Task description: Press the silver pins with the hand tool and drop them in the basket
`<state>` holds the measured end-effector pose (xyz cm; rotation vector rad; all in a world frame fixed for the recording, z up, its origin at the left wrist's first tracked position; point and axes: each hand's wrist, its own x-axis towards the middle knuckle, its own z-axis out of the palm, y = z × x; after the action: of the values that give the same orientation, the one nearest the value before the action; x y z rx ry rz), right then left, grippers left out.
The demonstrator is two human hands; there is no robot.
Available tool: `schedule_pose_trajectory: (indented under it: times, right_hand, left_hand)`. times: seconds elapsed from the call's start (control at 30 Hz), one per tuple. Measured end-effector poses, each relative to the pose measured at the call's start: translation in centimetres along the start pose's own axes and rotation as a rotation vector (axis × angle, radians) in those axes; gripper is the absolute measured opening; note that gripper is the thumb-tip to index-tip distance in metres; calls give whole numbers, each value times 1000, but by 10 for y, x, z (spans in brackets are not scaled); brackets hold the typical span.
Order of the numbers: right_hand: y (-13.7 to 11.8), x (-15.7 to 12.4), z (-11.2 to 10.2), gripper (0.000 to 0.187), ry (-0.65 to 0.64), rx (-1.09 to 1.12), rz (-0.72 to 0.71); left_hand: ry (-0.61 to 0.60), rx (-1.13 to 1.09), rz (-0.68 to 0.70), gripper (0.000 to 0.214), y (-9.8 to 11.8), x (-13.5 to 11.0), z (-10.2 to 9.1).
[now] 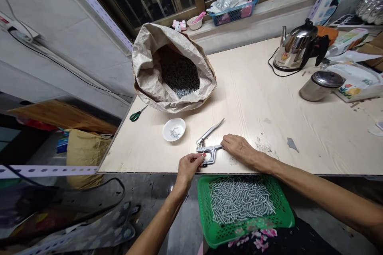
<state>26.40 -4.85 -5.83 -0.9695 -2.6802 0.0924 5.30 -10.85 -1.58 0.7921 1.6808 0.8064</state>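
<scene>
A pair of hand-press pliers (212, 150) with silver-grey handles and a red part at its jaw lies near the table's front edge, its two handles spread apart. My right hand (239, 149) is closed on the end of the lower handle. At the jaw, my left hand (189, 167) is pinched; whatever is between its fingertips is too small to make out. Behind the left hand, a white bowl (174, 138) holds small silvery pieces. Below the table edge, a green basket (203, 219) is filled with many short metal pieces (241, 200).
An open woven sack (145, 63) of small dark metal pieces stands at the back left. Green-handled scissors (136, 116) lie beside it. A steel kettle (295, 48) and a lidded canister (318, 85) stand on the right of the pale table (245, 87).
</scene>
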Motion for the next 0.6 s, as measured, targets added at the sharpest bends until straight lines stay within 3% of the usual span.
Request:
schedule_pose_trajectory:
  times: [0.2, 0.4, 0.6]
  right_hand:
    - [-5, -10, 1, 25, 132, -82, -20]
    - [-8, -11, -2, 26, 170, -134, -26]
    - [-11, -15, -4, 28, 204, -142, -35]
  left_hand:
    - [-20, 129, 53, 45, 0, 2, -2]
    - [-41, 226, 44, 43, 1, 9, -7]
    - [-40, 421, 130, 33, 1, 10, -9]
